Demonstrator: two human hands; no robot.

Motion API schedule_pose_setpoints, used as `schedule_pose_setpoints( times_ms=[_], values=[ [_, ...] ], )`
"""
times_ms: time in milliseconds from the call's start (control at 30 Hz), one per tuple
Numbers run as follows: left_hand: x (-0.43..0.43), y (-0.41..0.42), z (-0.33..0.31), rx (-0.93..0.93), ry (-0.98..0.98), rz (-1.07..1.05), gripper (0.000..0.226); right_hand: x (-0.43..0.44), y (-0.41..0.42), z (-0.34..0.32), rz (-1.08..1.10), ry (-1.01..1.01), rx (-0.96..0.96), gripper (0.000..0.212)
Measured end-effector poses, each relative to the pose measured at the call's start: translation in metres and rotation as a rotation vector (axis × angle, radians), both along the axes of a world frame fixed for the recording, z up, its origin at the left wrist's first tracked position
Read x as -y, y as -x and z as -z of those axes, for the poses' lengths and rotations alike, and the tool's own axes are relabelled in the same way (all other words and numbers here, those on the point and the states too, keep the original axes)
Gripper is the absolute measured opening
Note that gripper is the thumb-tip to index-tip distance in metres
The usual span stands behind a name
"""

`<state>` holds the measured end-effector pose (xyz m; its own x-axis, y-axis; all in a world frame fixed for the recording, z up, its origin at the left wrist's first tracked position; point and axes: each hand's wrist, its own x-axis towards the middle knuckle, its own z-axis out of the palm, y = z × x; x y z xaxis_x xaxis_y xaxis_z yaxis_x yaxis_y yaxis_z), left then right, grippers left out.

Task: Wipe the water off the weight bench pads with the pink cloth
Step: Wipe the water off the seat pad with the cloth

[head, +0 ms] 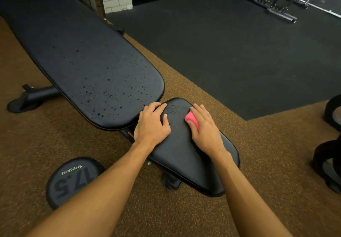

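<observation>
The black weight bench has a long back pad (88,67) speckled with water drops over its near half. Below it lies the smaller seat pad (186,161), with a few wet streaks near its far end. My right hand (204,128) lies on the far right part of the seat pad and covers the pink cloth (191,119), pressing it against the pad; only a corner of the cloth shows under the fingers. My left hand (153,124) rests flat on the left side of the seat pad, fingers spread near the gap between the pads.
A round 17.5 dumbbell head (73,179) lies on the brown floor at the left of the seat. The bench's foot (27,98) sticks out at the left. Dark gym gear (330,155) stands at the right edge, and a barbell rack (284,2) at the far right.
</observation>
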<state>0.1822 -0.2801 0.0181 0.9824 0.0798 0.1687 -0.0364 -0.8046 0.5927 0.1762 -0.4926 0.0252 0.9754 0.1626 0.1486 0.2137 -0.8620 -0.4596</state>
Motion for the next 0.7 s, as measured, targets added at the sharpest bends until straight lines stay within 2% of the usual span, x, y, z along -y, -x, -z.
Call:
schedule_pose_setpoints(
  times_ms=[133, 333, 400, 533, 700],
  values=[
    [0.000, 0.000, 0.000, -0.002, 0.001, 0.002, 0.047, -0.028, -0.029, 0.000, 0.101, -0.018, -0.039, 0.057],
    [-0.001, -0.001, 0.000, -0.001, -0.003, -0.009, 0.046, -0.019, -0.007, -0.003, -0.193, 0.016, -0.029, 0.057],
    [0.000, -0.001, 0.000, -0.004, 0.001, -0.014, 0.046, -0.006, -0.006, -0.003, -0.166, 0.006, -0.010, 0.056],
    [-0.001, 0.000, -0.002, -0.007, 0.029, -0.020, 0.045, -0.025, -0.036, -0.007, 0.028, -0.032, -0.059, 0.055],
    [-0.002, 0.001, -0.005, -0.012, 0.058, -0.007, 0.045, -0.041, -0.027, -0.002, -0.080, -0.013, -0.039, 0.055]
  ],
)
